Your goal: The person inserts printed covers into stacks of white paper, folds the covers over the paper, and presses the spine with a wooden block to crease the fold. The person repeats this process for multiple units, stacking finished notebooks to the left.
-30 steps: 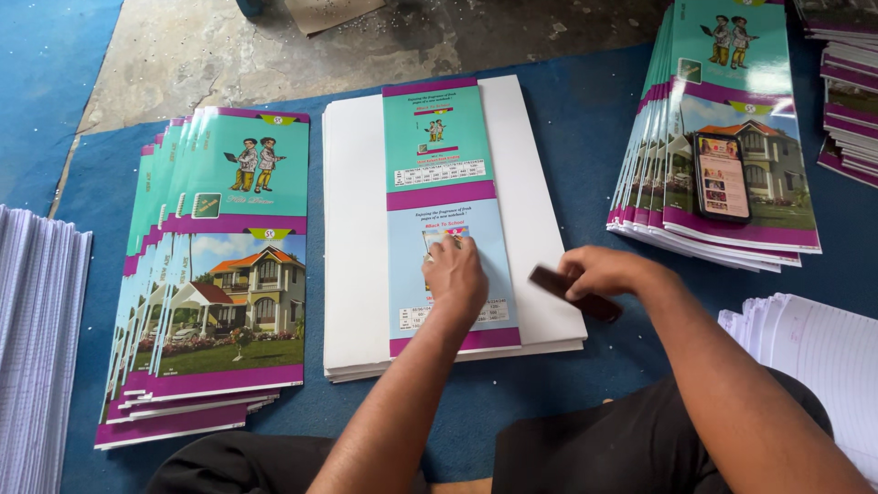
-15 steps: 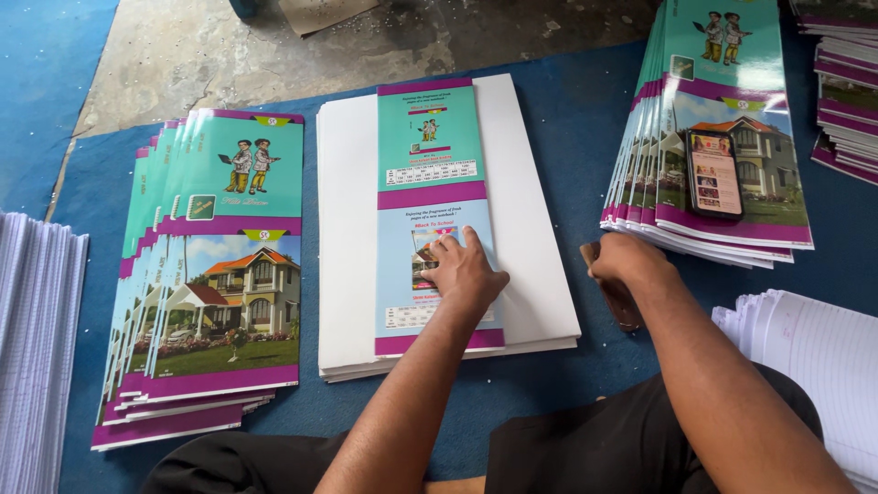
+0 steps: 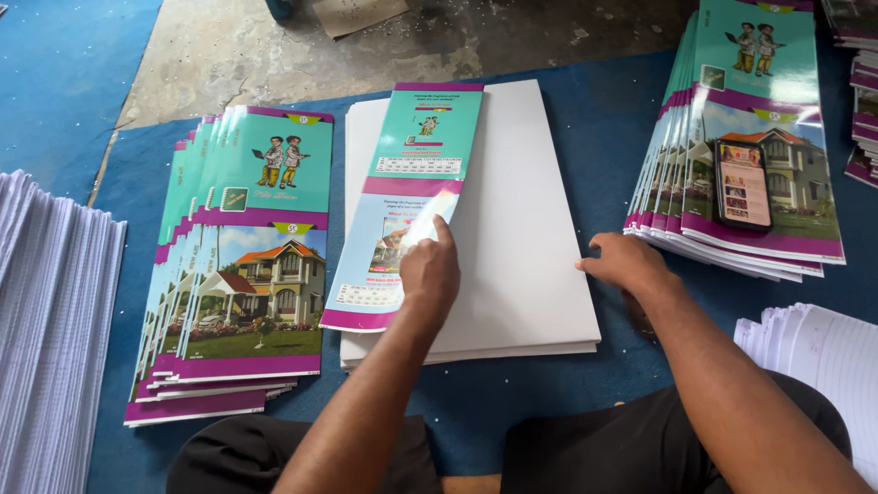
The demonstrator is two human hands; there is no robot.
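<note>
A narrow folded cover [image 3: 412, 165], teal and pale blue with purple bands, lies tilted on the left part of a white sheet stack [image 3: 530, 229]. My left hand [image 3: 430, 270] is on the cover's right edge near its lower half, index finger stretched out, gripping it. My right hand [image 3: 626, 261] rests with curled fingers on the right edge of the white stack and holds nothing. A small dark object [image 3: 640, 322] lies on the mat under my right wrist, mostly hidden.
A fanned pile of printed covers [image 3: 265, 274] lies to the left. Another pile [image 3: 759, 119] at the right carries a phone [image 3: 743, 183]. White paper stacks [image 3: 46, 320] [image 3: 823, 357] flank me on the blue mat [image 3: 585, 101]. Bare concrete [image 3: 274, 46] lies beyond.
My left hand has slid the folded cover leftward and tilted it, baring more of the white stack. My right hand let go of the dark tool and moved onto the stack's right edge.
</note>
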